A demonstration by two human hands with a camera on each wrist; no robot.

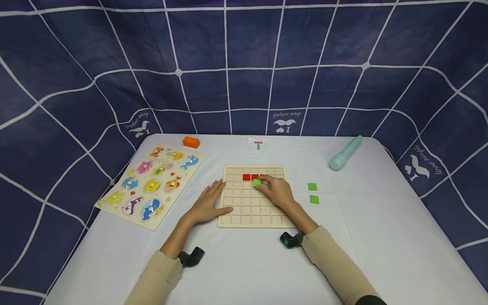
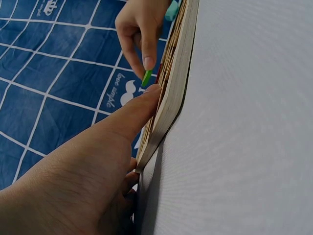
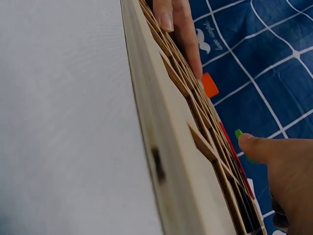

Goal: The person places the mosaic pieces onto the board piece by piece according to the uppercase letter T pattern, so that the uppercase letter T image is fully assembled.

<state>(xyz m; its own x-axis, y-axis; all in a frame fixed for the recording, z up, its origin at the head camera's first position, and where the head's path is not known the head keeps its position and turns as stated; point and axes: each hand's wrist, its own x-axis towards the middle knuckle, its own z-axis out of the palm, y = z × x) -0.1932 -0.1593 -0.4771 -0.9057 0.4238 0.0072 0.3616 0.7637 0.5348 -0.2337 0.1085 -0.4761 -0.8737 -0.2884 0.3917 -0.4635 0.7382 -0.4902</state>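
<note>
A wooden grid board point(image 1: 244, 215) lies flat on the white table. Red square tiles point(image 1: 246, 177) sit side by side in one of its upper rows, partly covered by my right fingers. My right hand point(image 1: 277, 191) pinches a green square tile point(image 1: 257, 182) between thumb and fingers, just below the red row; the left wrist view shows this green tile point(image 2: 146, 78) tilted above the board. My left hand point(image 1: 207, 203) rests at the board's left side, fingers straight along the edge and thumb over the lower left cells.
Two green tiles point(image 1: 312, 186) lie right of the board. Behind it is a small pattern card point(image 1: 258, 146) with a red and green T. An animal puzzle board point(image 1: 152, 186) and orange block point(image 1: 191, 142) are at left; a mint-green cylindrical object point(image 1: 345, 153) is at back right.
</note>
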